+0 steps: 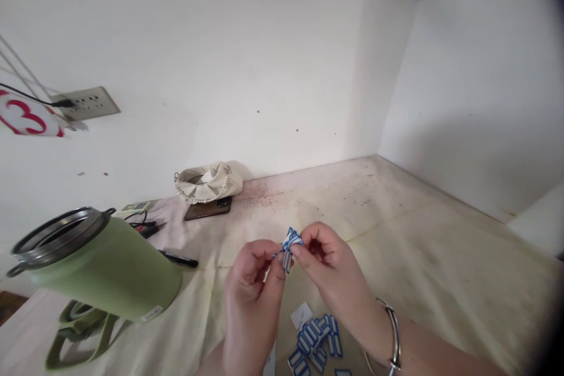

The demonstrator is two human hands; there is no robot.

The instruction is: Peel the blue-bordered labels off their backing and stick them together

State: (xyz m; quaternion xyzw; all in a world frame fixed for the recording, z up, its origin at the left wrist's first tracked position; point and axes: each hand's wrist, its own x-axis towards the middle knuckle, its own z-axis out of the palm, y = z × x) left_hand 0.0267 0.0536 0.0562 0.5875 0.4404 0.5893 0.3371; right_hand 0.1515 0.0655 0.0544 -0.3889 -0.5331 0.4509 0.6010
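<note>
Between both hands is a small bunch of blue-and-white striped ribbon pieces [288, 245], folded or gathered like a little bow; its exact kind is hard to make out. My left hand [257, 276] pinches it from the left with thumb and fingertips. From the right, the thumb and forefinger of my right hand [328, 258] close on its edge. Below the hands lies a pile of blue-and-white striped pieces [314, 338] on the table, with a small white paper tag [301, 315] at its upper edge.
A large green tumbler [110, 270] stands at the left, its green lid [83, 329] beside it. Behind are a black marker [180, 258], a dark phone [208, 209] and a cream handbag [209, 182] against the wall. A wrinkled pale cloth [418, 270] covers the table.
</note>
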